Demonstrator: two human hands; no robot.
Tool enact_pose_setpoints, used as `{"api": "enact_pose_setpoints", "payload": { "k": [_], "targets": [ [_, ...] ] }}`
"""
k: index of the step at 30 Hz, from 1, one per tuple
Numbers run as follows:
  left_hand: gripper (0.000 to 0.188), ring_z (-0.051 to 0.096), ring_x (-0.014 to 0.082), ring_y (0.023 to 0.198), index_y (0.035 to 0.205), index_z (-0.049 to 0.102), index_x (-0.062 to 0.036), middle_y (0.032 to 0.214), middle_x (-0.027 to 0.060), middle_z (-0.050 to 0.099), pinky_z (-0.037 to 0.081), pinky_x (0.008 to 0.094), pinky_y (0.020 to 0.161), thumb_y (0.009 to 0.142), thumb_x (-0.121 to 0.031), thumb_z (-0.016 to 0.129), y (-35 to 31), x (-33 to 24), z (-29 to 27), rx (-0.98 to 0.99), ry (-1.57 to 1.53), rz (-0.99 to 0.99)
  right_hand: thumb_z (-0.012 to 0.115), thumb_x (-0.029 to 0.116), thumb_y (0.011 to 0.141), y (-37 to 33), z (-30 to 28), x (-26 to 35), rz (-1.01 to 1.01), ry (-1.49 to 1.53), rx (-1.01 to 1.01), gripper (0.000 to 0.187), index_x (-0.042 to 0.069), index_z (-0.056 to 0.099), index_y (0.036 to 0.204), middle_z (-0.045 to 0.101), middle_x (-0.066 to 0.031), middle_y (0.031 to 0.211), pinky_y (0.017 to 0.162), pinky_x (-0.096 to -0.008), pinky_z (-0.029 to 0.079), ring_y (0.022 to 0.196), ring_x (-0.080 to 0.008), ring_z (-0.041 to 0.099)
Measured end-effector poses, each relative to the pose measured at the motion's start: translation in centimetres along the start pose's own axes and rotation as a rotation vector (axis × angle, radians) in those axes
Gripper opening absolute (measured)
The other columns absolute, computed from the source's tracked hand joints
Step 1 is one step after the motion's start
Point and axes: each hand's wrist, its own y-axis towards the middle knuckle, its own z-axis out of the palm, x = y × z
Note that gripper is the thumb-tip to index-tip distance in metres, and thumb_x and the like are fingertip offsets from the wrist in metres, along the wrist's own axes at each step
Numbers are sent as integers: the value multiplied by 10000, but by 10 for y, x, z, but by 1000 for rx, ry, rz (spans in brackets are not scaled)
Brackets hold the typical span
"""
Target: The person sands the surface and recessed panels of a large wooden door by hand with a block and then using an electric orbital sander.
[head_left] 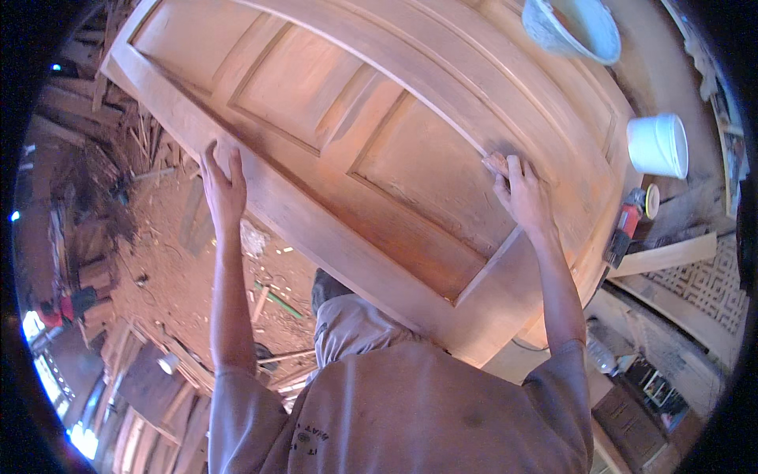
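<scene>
A large wooden panel door lies slanting across the view, with recessed panels and raised mouldings, coated in pale dust. My right hand is closed on a small reddish-brown folded piece that looks like sandpaper. It presses this piece on the inner edge of the door's long middle rail, near a dark smudge. Over on the left, my left hand rests on the door's near long edge, thumb and fingers apart, with nothing in it.
A pale blue bucket and a white bucket stand beyond the door's right side. Below them lies a red and black power tool with a round disc. Wood scraps and shavings cover the floor at left; a plank lies at right.
</scene>
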Motion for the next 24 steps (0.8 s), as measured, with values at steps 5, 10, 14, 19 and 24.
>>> {"api": "enact_pose_setpoints", "payload": {
  "k": [5, 10, 14, 19, 24],
  "targets": [
    [541, 465, 438, 1338, 1417, 453, 15, 1425, 254, 514, 375, 483, 1113, 1012, -315, 593, 40, 36, 26, -16, 148, 379, 675, 265, 959, 10, 33, -38, -188, -21, -78, 307, 49, 499, 1088, 617, -217, 1104, 726, -516, 553, 887, -436, 659],
    [482, 498, 381, 1326, 1357, 535, -4, 1406, 206, 552, 374, 465, 1114, 993, -312, 610, 40, 44, 40, -1, 170, 318, 683, 261, 955, 11, 34, -7, -181, -162, -121, 320, 44, 497, 1097, 624, -201, 1063, 717, -497, 565, 890, -417, 671],
    [407, 525, 369, 1301, 1287, 604, -29, 1366, 173, 595, 385, 459, 1107, 979, -294, 626, 43, 36, 40, -5, 132, 283, 672, 363, 957, 22, 48, -12, -193, -290, -264, 355, 79, 522, 1107, 640, -219, 1168, 735, -495, 583, 948, -385, 688],
    [364, 556, 353, 1276, 1239, 626, -34, 1319, 156, 631, 389, 465, 1112, 966, -274, 636, 40, 46, 38, -18, 67, 250, 701, 366, 937, 13, 42, -26, -195, -257, -177, 385, 70, 544, 1125, 636, -239, 1183, 749, -500, 582, 964, -399, 681],
    [310, 556, 341, 1286, 1236, 651, -42, 1339, 152, 628, 409, 439, 1109, 985, -220, 619, 42, 38, 33, -31, 120, 264, 710, 293, 936, 14, 30, -12, -187, -192, -135, 345, 40, 537, 1094, 625, -252, 1134, 765, -540, 536, 965, -449, 643]
  ]
}}
